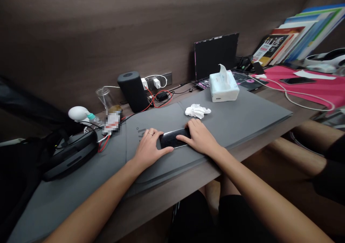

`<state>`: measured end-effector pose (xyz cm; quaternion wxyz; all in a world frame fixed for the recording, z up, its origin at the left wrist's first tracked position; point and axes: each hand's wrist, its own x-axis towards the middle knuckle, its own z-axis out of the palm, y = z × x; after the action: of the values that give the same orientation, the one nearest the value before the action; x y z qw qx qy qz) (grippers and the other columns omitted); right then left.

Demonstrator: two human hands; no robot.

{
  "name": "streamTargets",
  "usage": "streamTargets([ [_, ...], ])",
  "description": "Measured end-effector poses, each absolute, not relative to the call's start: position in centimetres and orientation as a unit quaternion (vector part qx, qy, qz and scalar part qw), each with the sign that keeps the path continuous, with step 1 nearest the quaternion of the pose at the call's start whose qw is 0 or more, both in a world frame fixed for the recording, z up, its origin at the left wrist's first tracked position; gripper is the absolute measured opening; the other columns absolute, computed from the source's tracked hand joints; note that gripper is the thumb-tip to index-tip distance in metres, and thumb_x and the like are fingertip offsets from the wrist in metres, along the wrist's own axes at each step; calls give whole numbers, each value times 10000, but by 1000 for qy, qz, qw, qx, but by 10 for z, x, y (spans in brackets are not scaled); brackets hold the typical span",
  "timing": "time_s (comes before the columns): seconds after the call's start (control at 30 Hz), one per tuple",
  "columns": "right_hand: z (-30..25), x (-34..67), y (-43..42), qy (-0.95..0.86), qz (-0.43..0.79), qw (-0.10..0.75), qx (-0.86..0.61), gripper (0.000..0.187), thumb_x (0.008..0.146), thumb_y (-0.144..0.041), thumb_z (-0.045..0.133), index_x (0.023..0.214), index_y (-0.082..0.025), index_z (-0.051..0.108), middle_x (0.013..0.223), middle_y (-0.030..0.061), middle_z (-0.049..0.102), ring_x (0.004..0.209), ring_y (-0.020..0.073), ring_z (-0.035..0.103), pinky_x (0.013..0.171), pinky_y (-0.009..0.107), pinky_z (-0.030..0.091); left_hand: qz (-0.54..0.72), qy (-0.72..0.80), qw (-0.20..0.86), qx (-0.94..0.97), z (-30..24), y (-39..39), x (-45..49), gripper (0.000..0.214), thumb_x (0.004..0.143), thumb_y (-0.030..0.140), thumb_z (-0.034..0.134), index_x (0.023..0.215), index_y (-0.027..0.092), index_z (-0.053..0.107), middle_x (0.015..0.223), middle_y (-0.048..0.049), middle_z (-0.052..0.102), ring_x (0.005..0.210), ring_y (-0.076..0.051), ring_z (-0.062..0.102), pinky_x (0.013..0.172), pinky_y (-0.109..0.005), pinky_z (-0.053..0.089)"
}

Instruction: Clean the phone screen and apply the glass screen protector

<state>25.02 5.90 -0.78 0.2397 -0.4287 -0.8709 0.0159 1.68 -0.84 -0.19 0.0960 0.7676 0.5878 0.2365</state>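
A dark smartphone lies sideways between my two hands, low over the grey desk mat. My left hand, with a ring on one finger, grips its left end between thumb and fingers. At the other end my right hand is closed on the phone, its thumb across the dark screen. Just beyond the phone sits a crumpled white tissue, close to my right fingers. A soft tissue pack with one sheet pulled up stands farther back.
Left of my hands are a black headset-like device, a black speaker and a glass. An open laptop stands against the wall. Books lean at the right beside a pink sheet. Another person's legs show at right.
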Motion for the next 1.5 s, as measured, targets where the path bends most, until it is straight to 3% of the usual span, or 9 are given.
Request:
streamTargets([
  [0.43, -6, 250, 57, -869, 30, 255, -423, 474, 905, -644, 529, 988, -180, 577, 964, 137, 613, 897, 305, 557, 787, 437, 475, 241, 584, 93, 770, -3, -9, 17, 518, 818, 542, 722, 1201, 217, 594, 1158, -80, 569, 1108, -292, 524, 955, -458, 473],
  [0.6, -3, 254, 56, -866, 85, 270, -412, 461, 899, -603, 577, 1068, -175, 614, 1064, 148, 634, 1001, 321, 583, 871, 485, 500, 256, 587, 67, 765, 0, -10, 18, 480, 817, 533, 719, 1158, 208, 628, 1127, -83, 595, 1092, -291, 550, 967, -451, 470],
  [0.77, 4, 271, 56, -871, 183, 306, -338, 331, 915, -478, 617, 1146, -250, 680, 1303, 124, 597, 1220, 308, 553, 1025, 514, 459, 282, 611, 76, 736, 1, -8, 18, 359, 876, 520, 632, 1031, 201, 691, 1030, -75, 640, 1013, -274, 587, 947, -447, 474],
  [0.9, 8, 275, 61, -872, 220, 304, -314, 272, 983, -403, 519, 1081, -257, 726, 1167, 92, 677, 1089, 261, 630, 964, 462, 498, 290, 617, 121, 722, -1, -3, 14, 362, 956, 505, 507, 968, 206, 710, 993, -64, 669, 995, -259, 598, 947, -437, 467],
  [1.03, 16, 264, 81, -883, 183, 303, -309, 278, 995, -392, 500, 1031, -231, 723, 1008, 78, 723, 973, 248, 648, 898, 418, 509, 310, 625, 141, 703, -5, 0, 11, 457, 1024, 485, 358, 1220, 174, 630, 1116, -98, 664, 1098, -269, 586, 1012, -454, 435],
  [1.13, 22, 256, 104, -884, 100, 311, -334, 291, 981, -391, 512, 1091, -210, 711, 1058, 112, 715, 1003, 279, 632, 915, 451, 496, 340, 632, 131, 684, -8, 1, 11, 553, 1024, 490, 361, 1459, 152, 411, 1294, -143, 589, 1213, -288, 535, 1074, -491, 390],
  [1.27, 21, 268, 132, -870, -16, 290, -398, 406, 960, -424, 517, 1251, -181, 662, 1221, 178, 662, 1135, 358, 583, 945, 547, 480, 368, 637, 126, 666, -10, 1, 11, 668, 1005, 518, 398, 1546, 161, 234, 1500, -188, 396, 1344, -314, 433, 1120, -522, 341],
  [1.4, 2, 293, 147, -885, -15, 225, -407, 427, 962, -403, 500, 1320, -210, 631, 1350, 159, 622, 1220, 350, 591, 983, 542, 498, 367, 621, 125, 681, -7, 2, 11, 534, 1019, 457, 378, 1474, 178, 352, 1457, -159, 447, 1325, -294, 443, 1134, -504, 320],
  [1.5, -8, 303, 148, -887, 23, 212, -409, 378, 989, -314, 429, 1261, -219, 674, 1332, 117, 662, 1253, 313, 601, 1008, 491, 512, 367, 607, 129, 693, -2, 2, 11, 337, 1019, 344, 349, 1260, 190, 529, 1262, -106, 587, 1184, -255, 521, 1087, -457, 364],
])
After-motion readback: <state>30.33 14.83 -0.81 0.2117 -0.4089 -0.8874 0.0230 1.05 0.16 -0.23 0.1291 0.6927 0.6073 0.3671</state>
